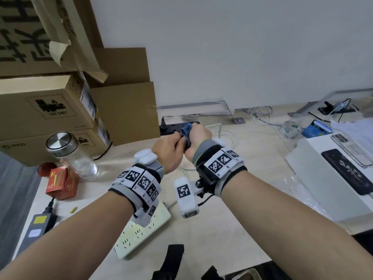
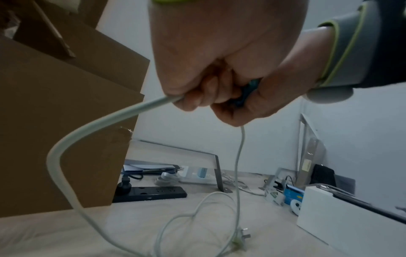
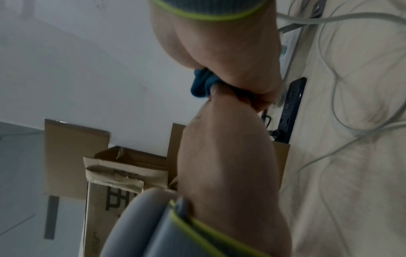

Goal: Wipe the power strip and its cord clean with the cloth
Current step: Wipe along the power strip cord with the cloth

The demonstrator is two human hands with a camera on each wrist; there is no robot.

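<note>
- The right hand [image 1: 198, 136] is closed in a fist round a bunched blue cloth [image 1: 186, 129], held up above the desk and pressed against the other hand.
- The left hand [image 1: 170, 151] has its fingers curled tight on the pale cord [image 2: 92, 125]; the cord comes out of the fist on the left, bends down in an arc and runs to the tabletop, while a thinner run of it hangs straight down below the knuckles.
- The cord's loose loops and its plug [image 2: 240, 239] lie on the light wooden desk [image 1: 252, 158] under the hands.
- The white power strip [image 1: 141, 233] lies flat on the desk near the person, partly hidden under the left wrist and its marker-covered band.
- Beyond the hands a black power strip [image 2: 151, 192] lies against the foot of the brown cardboard boxes [image 1: 125, 110], with a black plug in its left end.
- To the left stand a clear jar with a metal lid [image 1: 70, 154] and a small red carton [image 1: 62, 182]; a black power adapter [image 1: 37, 225] lies nearer the desk edge.
- To the right, a white box [image 1: 314, 182] carries a dark phone [image 1: 347, 172].
- A box label reads "UN 3481"; the lowest box shows "PICO".
</note>
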